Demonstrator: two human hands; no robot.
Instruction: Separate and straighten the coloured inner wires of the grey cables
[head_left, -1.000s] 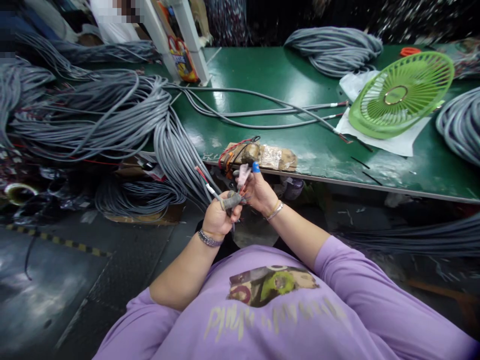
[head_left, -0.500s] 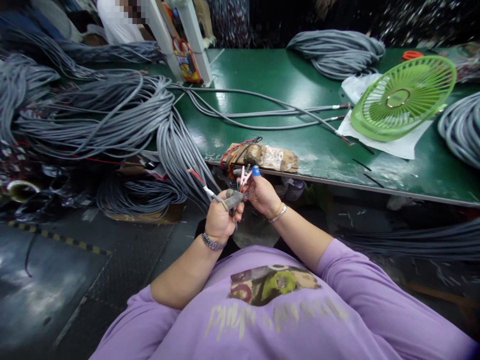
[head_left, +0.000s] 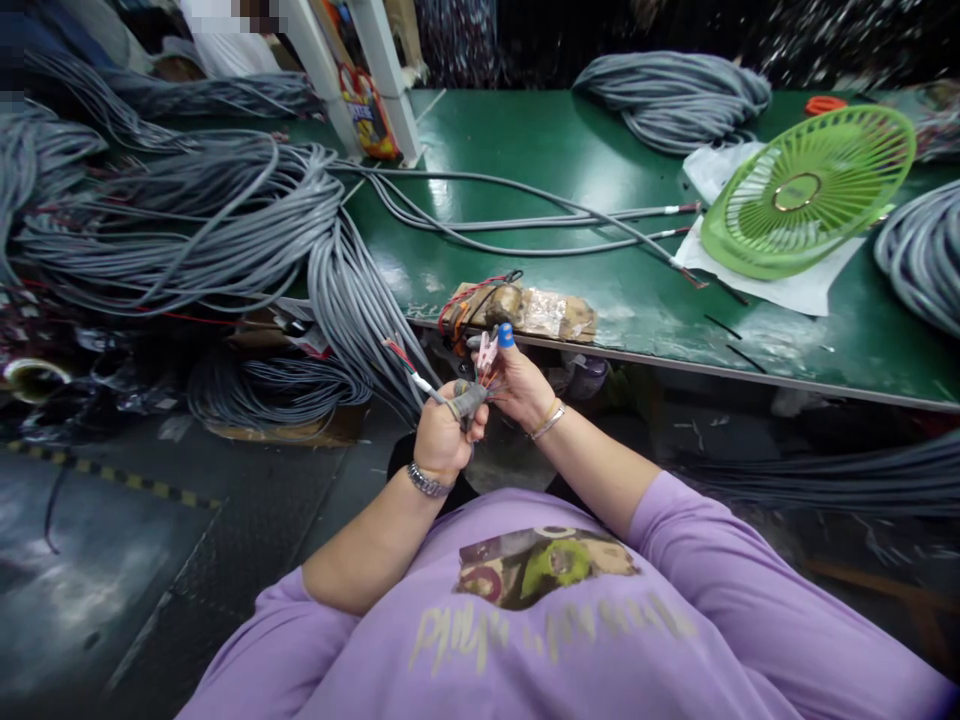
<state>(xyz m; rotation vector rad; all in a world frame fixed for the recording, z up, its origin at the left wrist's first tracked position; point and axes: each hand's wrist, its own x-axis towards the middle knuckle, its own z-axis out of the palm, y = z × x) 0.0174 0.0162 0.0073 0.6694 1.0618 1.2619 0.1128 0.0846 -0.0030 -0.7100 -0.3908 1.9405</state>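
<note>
Cable end: my left hand (head_left: 441, 437) is clenched around a grey cable end (head_left: 420, 385), just below the bench edge; its long axis points toward 10 o'clock.
Wires: my right hand (head_left: 517, 385) pinches the coloured wires (head_left: 487, 378) fanning toward 12.
Surface: green bench (head_left: 570, 160); grey cable bundle (head_left: 225, 230) at 10; green fan grille (head_left: 810, 190) at 2.
Room: dark floor (head_left: 112, 560) at 8.

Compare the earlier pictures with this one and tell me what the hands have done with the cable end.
Little has changed. The left hand stays closed around the grey cable end. The right hand still works the thin coloured wires at its tip, its blue-capped finger shifting only slightly. Nothing was let go. The green fan guard and cable bundles on the green table lie as before.
</note>
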